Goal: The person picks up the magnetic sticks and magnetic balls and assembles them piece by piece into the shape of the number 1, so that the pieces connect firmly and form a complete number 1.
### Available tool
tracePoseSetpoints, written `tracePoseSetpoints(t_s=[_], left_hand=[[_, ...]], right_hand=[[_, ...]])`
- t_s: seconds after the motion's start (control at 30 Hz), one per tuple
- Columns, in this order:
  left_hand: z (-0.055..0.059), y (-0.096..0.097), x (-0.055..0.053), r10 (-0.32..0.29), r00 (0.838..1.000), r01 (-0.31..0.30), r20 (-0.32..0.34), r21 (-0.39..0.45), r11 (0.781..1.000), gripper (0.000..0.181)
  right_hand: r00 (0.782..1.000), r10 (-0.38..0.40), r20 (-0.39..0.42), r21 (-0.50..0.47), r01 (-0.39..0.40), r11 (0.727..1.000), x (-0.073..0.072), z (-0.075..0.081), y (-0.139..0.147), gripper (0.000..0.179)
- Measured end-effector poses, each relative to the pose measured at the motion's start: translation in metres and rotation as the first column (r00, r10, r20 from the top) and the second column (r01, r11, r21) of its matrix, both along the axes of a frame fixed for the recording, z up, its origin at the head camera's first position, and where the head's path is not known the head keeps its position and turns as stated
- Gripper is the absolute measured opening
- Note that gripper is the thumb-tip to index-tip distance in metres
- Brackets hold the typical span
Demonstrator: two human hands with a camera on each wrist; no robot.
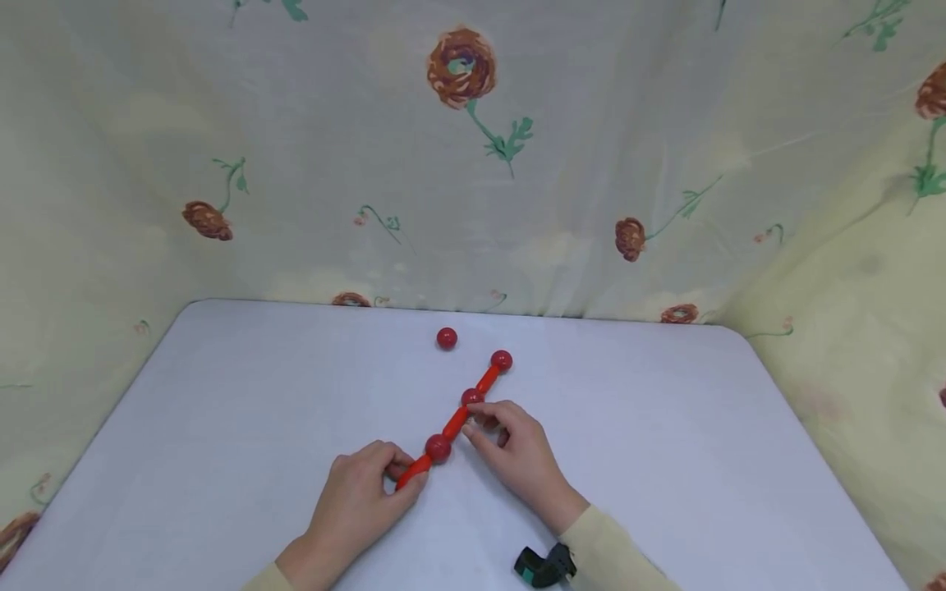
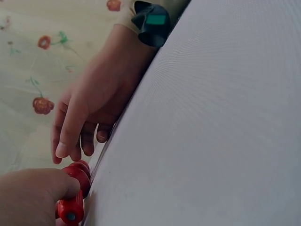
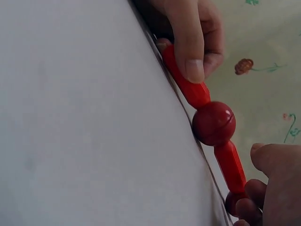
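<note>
A chain of red rods and darker red balls lies slantwise on the table in the head view, with three balls and three rods alternating. My left hand (image 1: 365, 492) pinches the nearest red rod (image 1: 415, 472) between thumb and fingers. That rod meets the nearest ball (image 1: 438, 448); its exposed end shows a grey spot in the left wrist view. My right hand (image 1: 521, 451) is beside the middle rod (image 1: 456, 423) and middle ball (image 1: 472, 397). Its fingertips are at that ball, while its thumb (image 3: 263, 157) stands apart from the rod. Beyond are the far rod (image 1: 488, 379) and end ball (image 1: 502, 360).
One loose red ball (image 1: 447, 338) sits near the back edge of the white table (image 1: 665, 443), left of the chain's far end. A dark wrist device (image 1: 545, 566) is on the right sleeve. Flowered cloth (image 1: 318, 148) hangs behind and at the sides.
</note>
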State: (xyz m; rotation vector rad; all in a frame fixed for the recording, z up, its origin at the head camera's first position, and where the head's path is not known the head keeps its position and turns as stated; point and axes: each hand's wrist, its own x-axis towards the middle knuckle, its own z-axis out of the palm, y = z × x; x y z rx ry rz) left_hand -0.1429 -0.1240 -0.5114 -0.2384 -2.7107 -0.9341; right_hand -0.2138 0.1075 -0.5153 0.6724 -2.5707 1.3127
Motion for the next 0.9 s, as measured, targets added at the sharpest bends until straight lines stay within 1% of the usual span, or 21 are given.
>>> tracePoseSetpoints(t_s=[0.1, 0.2, 0.37, 0.6, 0.77, 0.83, 0.9], left_hand=[[0.000, 0.000, 0.000, -0.003, 1.000, 0.003, -0.003, 0.006, 1.000, 0.016], [-0.001, 0.000, -0.001, -0.009, 1.000, 0.009, -0.023, 0.007, 1.000, 0.016], [-0.002, -0.001, -0.001, -0.026, 0.998, 0.027, -0.051, 0.013, 1.000, 0.016], [-0.002, -0.001, -0.001, -0.041, 0.997, 0.043, -0.070, 0.020, 0.999, 0.014], [-0.003, -0.001, -0.001, -0.038, 0.997, 0.040, -0.072, 0.014, 0.999, 0.014], [-0.003, -0.002, -0.001, -0.037, 0.997, 0.038, -0.061, 0.012, 0.999, 0.015], [-0.002, -0.003, 0.000, -0.039, 0.999, 0.039, -0.034, -0.002, 0.999, 0.018]], right_hand=[[0.998, 0.057, -0.018, 0.001, -0.057, 0.998, 0.006, -0.001, -0.005, 0.029], [0.994, 0.106, -0.032, 0.006, -0.106, 0.994, 0.010, -0.001, -0.010, 0.030], [0.988, 0.151, -0.022, 0.043, -0.150, 0.988, 0.016, 0.001, -0.017, 0.037], [0.992, 0.127, -0.002, 0.079, -0.126, 0.989, 0.018, 0.003, -0.019, 0.034], [0.991, 0.132, 0.004, 0.090, -0.132, 0.987, 0.018, 0.001, -0.019, 0.034], [0.991, 0.133, -0.004, 0.092, -0.132, 0.987, 0.017, 0.000, -0.019, 0.034], [0.991, 0.136, -0.005, 0.086, -0.135, 0.987, 0.017, -0.001, -0.020, 0.034]])
